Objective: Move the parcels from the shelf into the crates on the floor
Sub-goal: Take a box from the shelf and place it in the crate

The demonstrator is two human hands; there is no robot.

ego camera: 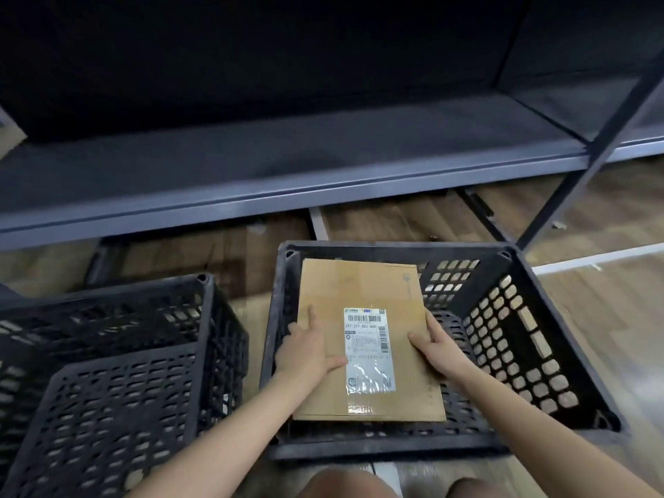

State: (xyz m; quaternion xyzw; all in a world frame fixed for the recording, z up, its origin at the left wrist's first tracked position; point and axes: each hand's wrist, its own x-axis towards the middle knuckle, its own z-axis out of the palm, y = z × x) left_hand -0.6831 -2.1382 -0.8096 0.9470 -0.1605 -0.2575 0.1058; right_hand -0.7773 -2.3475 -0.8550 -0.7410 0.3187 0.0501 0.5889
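Note:
A flat brown cardboard parcel point(363, 296) with a white shipping label lies inside the right-hand black crate point(510, 336), toward its left side. My left hand point(305, 350) rests on the parcel's top with thumb and forefinger spread, its other fingers at the left edge. My right hand point(436, 348) grips the parcel's right edge, thumb on top and fingers wrapped beneath. A second black crate point(107, 372) stands to the left with nothing visible in it.
The grey metal shelf point(287, 167) above the crates shows a bare board. A dark upright post point(582, 181) stands at the right. Wooden floor lies around the crates. My knees point(345, 485) show at the bottom edge.

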